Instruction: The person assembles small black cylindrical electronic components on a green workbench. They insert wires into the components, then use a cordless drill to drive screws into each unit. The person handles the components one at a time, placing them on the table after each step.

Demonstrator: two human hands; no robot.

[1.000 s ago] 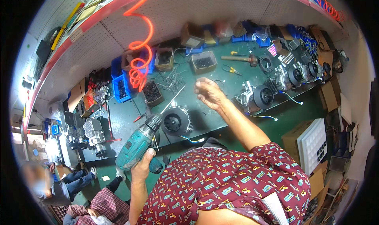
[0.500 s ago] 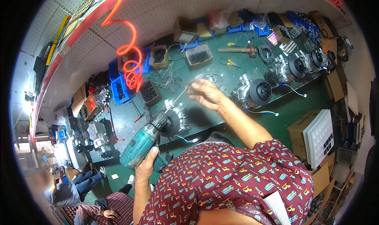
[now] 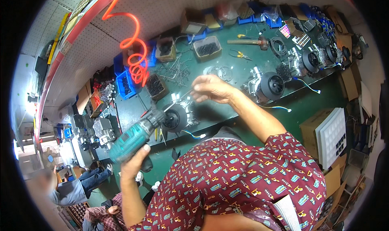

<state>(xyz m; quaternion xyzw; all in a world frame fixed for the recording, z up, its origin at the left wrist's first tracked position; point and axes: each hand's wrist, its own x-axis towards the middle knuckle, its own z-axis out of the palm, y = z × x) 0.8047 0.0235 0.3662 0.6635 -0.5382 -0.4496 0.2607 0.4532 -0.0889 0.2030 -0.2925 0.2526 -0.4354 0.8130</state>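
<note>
My left hand (image 3: 135, 162) grips a teal and black cordless drill (image 3: 131, 141) by its handle. From its chuck a long thin bit (image 3: 172, 103) points up and to the right. At the far end of that bit, the fingers of my right hand (image 3: 211, 89) are pinched together; any small part between them is hidden. Below the bit, on the bench, sits a silver motor unit (image 3: 186, 113) with a round black fan housing (image 3: 173, 118). A similar motor (image 3: 269, 85) stands farther right, beside my right forearm.
The green bench (image 3: 227, 113) also bears open boxes of screws (image 3: 207, 48), blue bins (image 3: 126, 85), bent wires (image 3: 174, 72), a hammer (image 3: 251, 42) and pliers (image 3: 241, 54). A red coiled hose (image 3: 137, 56) hangs above. Cartons and white trays (image 3: 330, 137) stand at right; people (image 3: 69, 186) sit lower left.
The drill and my left hand have shifted left, and the drill lies flatter. My right hand stays near the bit's end. The whole view has turned slightly.
</note>
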